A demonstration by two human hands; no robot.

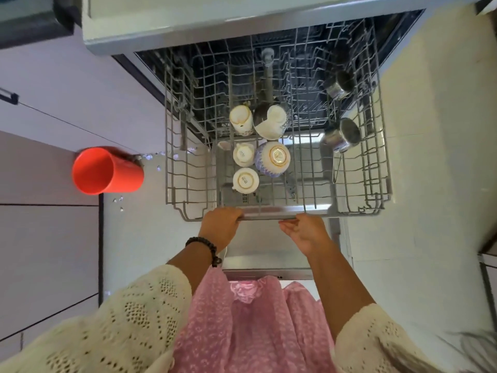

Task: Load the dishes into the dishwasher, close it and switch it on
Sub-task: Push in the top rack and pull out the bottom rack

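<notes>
Below the grey bench edge [166, 36] at twelve o'clock, the dishwasher [398, 30] gapes open, its wire rack [376, 168] pulled out over the lowered door [269, 254]. Pale floor tiles [430, 184] spread at three o'clock; cabinet fronts [48, 238] run along nine o'clock, with a red plastic cup [107, 170] lying on its side against them and small glinting bits scattered near it.

Upturned white cups [245, 179] and a patterned bowl [273, 158] sit mid-rack; two steel pots [343, 134] stand at its two o'clock side. The rack's left and far sections are bare wire.

Both hands are at the rack's front rail. The left hand [220, 227], above a dark bead bracelet [205, 247], curls its fingers over the rail. The right hand [305, 232] touches the rail with thumb and fingertips; whether it truly grips, I cannot tell.

Cream knitted sleeves [129, 319] and a pink dress [252, 327] hide the floor at six o'clock. The dishwasher's depths are dark and hard to read.
</notes>
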